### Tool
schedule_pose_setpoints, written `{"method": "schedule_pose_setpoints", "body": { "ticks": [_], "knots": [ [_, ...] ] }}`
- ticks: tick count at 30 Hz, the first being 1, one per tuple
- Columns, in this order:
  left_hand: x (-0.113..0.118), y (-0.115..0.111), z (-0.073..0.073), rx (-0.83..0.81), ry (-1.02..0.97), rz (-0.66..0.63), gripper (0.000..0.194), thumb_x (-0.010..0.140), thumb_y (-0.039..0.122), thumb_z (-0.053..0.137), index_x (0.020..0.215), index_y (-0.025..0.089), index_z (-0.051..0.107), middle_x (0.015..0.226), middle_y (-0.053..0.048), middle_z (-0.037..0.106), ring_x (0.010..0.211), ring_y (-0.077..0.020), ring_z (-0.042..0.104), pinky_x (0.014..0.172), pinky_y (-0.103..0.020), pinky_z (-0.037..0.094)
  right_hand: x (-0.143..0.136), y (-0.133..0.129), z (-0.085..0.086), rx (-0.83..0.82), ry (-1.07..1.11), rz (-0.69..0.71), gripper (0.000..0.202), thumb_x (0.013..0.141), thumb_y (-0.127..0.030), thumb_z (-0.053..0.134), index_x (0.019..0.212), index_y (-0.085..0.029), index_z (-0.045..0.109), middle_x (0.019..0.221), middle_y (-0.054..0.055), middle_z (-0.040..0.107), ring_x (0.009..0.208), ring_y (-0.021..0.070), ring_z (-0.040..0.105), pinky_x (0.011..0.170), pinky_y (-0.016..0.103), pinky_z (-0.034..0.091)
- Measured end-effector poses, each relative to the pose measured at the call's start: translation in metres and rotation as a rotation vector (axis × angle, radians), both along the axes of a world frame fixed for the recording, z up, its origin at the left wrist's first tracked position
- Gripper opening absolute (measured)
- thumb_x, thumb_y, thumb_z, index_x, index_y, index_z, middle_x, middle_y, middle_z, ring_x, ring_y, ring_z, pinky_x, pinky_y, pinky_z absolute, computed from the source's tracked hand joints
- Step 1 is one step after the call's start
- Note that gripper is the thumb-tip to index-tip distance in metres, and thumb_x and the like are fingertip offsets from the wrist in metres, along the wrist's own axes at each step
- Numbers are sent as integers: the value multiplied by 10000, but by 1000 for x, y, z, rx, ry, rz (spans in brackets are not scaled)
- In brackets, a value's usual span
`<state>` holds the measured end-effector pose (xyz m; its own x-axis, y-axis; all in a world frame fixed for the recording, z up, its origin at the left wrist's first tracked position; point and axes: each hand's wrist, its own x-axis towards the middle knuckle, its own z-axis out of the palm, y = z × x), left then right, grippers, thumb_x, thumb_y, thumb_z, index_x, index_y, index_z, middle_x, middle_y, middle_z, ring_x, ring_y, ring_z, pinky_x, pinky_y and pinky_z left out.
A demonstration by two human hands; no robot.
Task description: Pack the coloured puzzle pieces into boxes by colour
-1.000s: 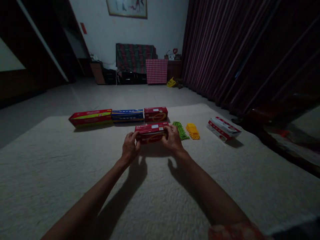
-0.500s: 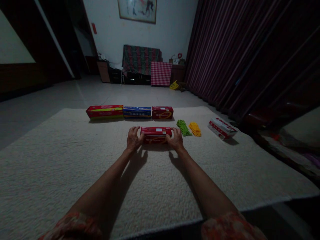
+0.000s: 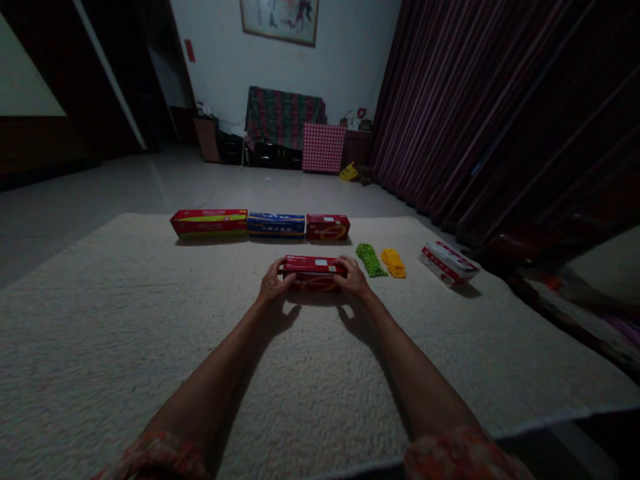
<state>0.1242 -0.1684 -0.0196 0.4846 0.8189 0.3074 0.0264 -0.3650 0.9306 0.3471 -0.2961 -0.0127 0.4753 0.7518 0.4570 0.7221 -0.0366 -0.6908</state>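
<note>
- Both ends of one red box (image 3: pixel 314 264) are gripped on my feed: left hand (image 3: pixel 273 283) on one end, right hand (image 3: pixel 356 279) on the other, thumbs on the near side, fingers clamped around the corners.
- That box is long, shiny and cardboard-looking, with one pale label on top and a yellowish curve on the front. It's right in front of the person, over the mat (image 3: pixel 320 380); from out here I can't tell if its bottom is touching.
- Two sleeves (image 3: pixel 460 455), orangey floral fabric, one per arm.
- One mat, pale and quilted, all wavy stitching.
- Two small bumpy pieces, plastic by the look of them, off past the right hand: one green piece (image 3: pixel 371 260), one yellow piece (image 3: pixel 393 264), lying just beside each other.
- One white-and-red box (image 3: pixel 449 264), further right, sitting at an angle.
- Three boxes in a row behind: a long red-and-yellow box (image 3: pixel 210 224), a blue box (image 3: pixel 276 226) and a dark red box (image 3: pixel 328 228). So five total, I count.
- One pleated purple curtain (image 3: pixel 450 100), right side.
</note>
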Motion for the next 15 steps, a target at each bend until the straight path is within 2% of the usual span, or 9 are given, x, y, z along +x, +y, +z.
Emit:
{"method": "schedule_pose_setpoints", "body": {
  "ticks": [5, 8, 11, 15],
  "knots": [
    [3, 16, 1, -17, -33, 60, 407, 826, 365, 639, 1214, 248, 612, 1197, -111, 666, 1026, -273, 636, 851, -443, 565, 2, 13, 1, 13, 11, 38, 334, 671, -231, 663, 999, -217, 725, 1273, 123, 611, 1246, 282, 576, 1119, 468, 424],
    [1, 32, -3, 33, -23, 89, 368, 822, 361, 632, 1175, 257, 620, 1193, -101, 655, 1007, -272, 624, 881, -469, 550, 1, 24, 2, 0, 25, 56, 282, 701, -259, 670, 972, -212, 734, 1305, 137, 608, 1269, 285, 571, 1127, 465, 411],
    [1, 46, -7, 120, -14, 93, 363, 816, 349, 636, 1172, 282, 619, 1230, -96, 635, 1078, -293, 610, 950, -506, 521, 3, 32, 3, -40, 74, 87, 242, 736, -290, 664, 956, -217, 733, 1361, 139, 595, 1325, 293, 540, 1132, 482, 398],
    [8, 59, -12, 205, -33, 60, 406, 793, 367, 634, 1187, 268, 625, 1295, -103, 605, 1245, -325, 556, 1102, -552, 429, 9, 37, 6, -75, 137, 144, 287, 751, -285, 636, 1021, -222, 707, 1427, 139, 554, 1409, 298, 457, 1090, 489, 437]
  ]
}}
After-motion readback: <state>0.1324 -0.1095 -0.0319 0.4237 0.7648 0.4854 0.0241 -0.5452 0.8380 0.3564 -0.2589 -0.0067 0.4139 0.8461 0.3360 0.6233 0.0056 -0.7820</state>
